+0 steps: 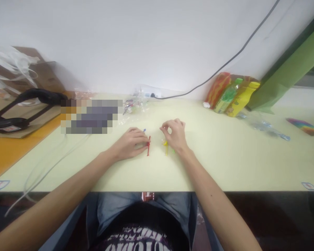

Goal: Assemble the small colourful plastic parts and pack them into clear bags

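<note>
My left hand rests on the pale table, its thumb and fingers closed at the upper end of a small, thin red plastic piece. A small blue tip shows just beyond those fingers. My right hand is raised slightly, thumb and forefinger pinched together; whatever is between them is too small to make out. Below it lies a small yellow plastic piece, and a bit of green peeks out beside the right wrist.
Clear plastic bags with small coloured bits lie near the wall. A blurred-out device with white cables is at left, near a black frame. Bottle-shaped packs, clear wrapping and a rainbow-coloured object are at right.
</note>
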Demonstrator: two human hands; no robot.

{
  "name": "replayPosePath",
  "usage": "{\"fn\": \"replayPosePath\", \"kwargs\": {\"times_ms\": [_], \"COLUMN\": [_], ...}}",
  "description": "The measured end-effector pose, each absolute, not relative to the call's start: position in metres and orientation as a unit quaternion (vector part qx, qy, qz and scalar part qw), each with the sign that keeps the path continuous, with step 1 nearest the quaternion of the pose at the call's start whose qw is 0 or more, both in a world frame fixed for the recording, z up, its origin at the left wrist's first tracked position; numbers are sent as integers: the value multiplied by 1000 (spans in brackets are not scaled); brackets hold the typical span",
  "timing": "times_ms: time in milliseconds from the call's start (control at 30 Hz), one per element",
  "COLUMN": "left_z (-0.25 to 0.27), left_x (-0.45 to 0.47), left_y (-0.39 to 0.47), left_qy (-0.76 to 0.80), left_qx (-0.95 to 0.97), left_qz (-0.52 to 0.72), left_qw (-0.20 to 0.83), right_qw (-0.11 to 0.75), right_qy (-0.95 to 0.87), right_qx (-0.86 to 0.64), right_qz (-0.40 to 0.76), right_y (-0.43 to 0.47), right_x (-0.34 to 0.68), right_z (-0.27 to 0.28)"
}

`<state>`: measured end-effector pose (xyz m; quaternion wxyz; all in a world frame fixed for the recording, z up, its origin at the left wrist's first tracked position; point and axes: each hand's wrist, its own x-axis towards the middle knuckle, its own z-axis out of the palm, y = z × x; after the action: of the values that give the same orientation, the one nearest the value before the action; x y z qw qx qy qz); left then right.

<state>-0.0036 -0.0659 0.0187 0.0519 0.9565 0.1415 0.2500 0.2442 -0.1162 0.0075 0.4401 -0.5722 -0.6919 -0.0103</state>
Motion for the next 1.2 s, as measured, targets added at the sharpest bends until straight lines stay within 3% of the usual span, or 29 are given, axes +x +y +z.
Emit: {"fn": "replayPosePath", "kwargs": {"times_ms": [533,800,1033,1200], "left_z": [20,24,26,25], "left_x": [-4,-53,-52,-29], "left_y": [-66,-34,-39,-33], "left_qy": [158,283,273,241], "left_qx": [952,880,918,928], "left_qz": [256,365,250,245], "left_qw": [56,109,143,146], "right_qw": [423,415,311,189], "right_qy": [-696,-729,-798,-854], "right_qx": [-580,-543,-500,-475], "right_qz": [-5,35,127,97], "right_y": [-117,-122,-130,-126], "right_x": [247,234,217,205], "right_z": [8,14,36,44]}}
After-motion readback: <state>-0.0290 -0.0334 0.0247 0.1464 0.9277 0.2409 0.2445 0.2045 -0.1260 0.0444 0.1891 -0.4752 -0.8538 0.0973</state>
